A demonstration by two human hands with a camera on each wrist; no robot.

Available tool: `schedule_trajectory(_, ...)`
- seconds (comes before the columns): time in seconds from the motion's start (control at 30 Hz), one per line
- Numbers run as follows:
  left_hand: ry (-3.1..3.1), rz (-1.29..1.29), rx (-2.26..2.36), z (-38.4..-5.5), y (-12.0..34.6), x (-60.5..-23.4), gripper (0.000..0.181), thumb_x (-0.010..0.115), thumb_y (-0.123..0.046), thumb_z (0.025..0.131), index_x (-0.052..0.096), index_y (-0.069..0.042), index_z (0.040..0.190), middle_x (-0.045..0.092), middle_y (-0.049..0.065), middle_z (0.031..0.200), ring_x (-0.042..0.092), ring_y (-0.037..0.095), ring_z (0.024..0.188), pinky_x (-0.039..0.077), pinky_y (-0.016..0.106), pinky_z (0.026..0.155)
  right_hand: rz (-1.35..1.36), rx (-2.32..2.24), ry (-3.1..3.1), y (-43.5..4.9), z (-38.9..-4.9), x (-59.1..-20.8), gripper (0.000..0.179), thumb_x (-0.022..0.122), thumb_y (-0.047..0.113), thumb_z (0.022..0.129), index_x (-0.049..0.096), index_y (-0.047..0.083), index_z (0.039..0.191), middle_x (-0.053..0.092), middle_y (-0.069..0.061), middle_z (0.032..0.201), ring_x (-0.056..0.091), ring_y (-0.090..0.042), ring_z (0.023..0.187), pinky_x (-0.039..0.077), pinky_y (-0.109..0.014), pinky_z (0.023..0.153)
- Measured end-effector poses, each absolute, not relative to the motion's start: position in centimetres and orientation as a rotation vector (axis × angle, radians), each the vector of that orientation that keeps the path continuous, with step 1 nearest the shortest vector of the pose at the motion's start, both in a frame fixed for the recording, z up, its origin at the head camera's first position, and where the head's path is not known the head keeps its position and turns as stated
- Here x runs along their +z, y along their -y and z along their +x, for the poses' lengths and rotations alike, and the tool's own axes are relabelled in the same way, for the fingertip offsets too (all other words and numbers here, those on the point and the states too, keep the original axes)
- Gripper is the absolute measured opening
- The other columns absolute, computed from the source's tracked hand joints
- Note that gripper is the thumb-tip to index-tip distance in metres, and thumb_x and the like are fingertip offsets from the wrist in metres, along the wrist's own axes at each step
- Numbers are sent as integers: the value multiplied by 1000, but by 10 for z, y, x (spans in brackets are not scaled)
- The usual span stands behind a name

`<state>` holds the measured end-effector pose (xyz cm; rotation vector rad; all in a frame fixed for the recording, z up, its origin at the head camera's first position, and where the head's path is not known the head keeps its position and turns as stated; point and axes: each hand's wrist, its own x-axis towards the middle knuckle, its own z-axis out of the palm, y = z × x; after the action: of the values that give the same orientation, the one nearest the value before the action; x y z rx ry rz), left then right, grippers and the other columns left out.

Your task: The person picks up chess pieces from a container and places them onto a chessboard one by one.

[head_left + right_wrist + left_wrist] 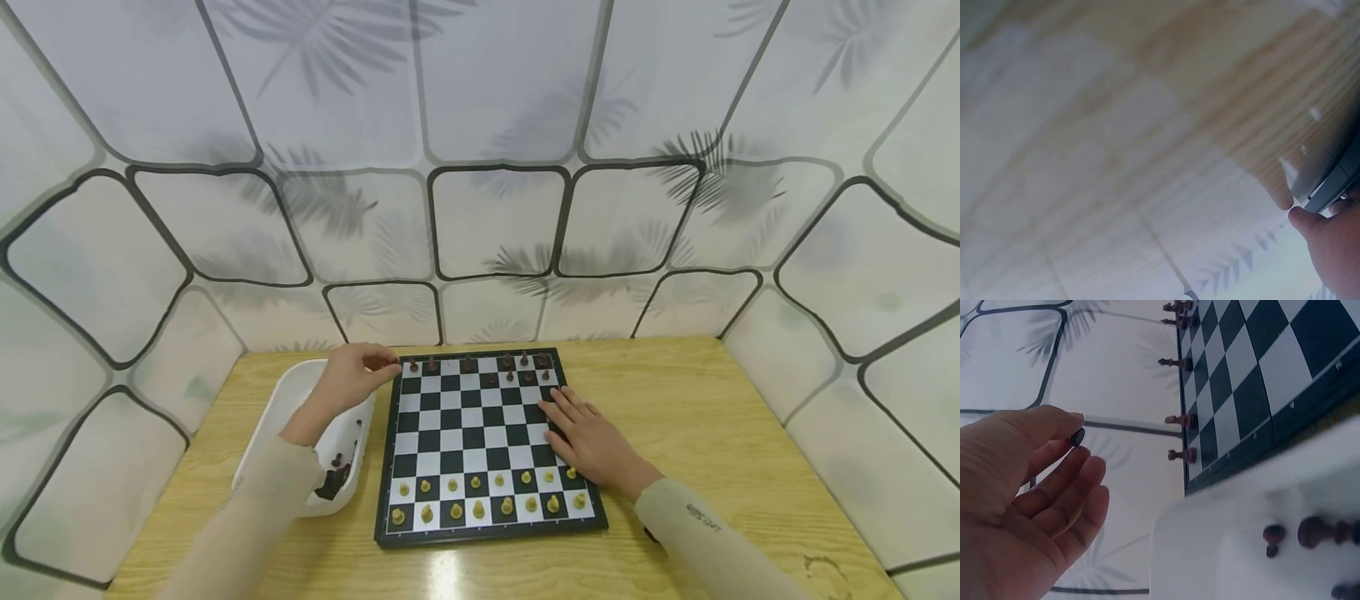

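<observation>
My left hand is over the far end of the white tub, beside the chessboard's far left corner. Between thumb and fingertip it pinches a small dark chess piece; the fingers hide most of it, so its kind cannot be told. The chessboard lies flat, with dark red pieces such as a rook standing along its far rows. Yellow pieces fill the two near rows. My right hand rests on the board's right edge, fingers extended over the outer squares.
The white plastic tub stands left of the board, holding several dark pieces and a black item. Wooden tabletop extends to the right. A patterned curtain or wall rises behind the table and on both sides.
</observation>
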<state>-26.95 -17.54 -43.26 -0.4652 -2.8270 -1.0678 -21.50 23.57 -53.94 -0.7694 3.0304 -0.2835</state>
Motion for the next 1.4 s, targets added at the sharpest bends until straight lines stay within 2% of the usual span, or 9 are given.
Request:
schedule_trajectory(0.27, 2866, -494, -1140, -282, 143, -435, 22, 76, -18, 97, 79, -2, 111, 79, 12, 102, 73, 26, 92, 60, 39, 78, -769, -273, -3050, -236, -215, -539, 61, 43, 48, 111, 41, 14, 163, 35, -17, 170, 28, -38, 160, 35, -61, 122)
schedule_trajectory(0.9, 2977, -679, -1072, -299, 85, -462, 9, 78, -11, 94, 81, -4, 100, 77, 6, 92, 66, 15, 81, 55, 28, 72, -759, -285, -3041, -237, -215, -541, 62, 42, 49, 111, 39, 16, 164, 33, -15, 171, 26, -37, 161, 34, -62, 123)
schedule_trajectory(1.1, 2990, -670, -1059, -301, 74, -466, 10, 78, -11, 94, 81, -4, 101, 78, 7, 96, 69, 16, 86, 57, 31, 76, -760, -288, -3038, -236, -215, -540, 61, 42, 48, 112, 40, 16, 163, 33, -15, 171, 26, -37, 161, 34, -62, 123)
schedule_trajectory(1.4, 2997, -662, -1074, -308, 66, -476, 8, 77, -7, 93, 81, -2, 98, 79, 10, 94, 71, 18, 83, 58, 31, 73, -777, -290, -3040, -236, -215, -539, 61, 43, 47, 111, 40, 15, 163, 35, -16, 170, 27, -38, 161, 35, -62, 122)
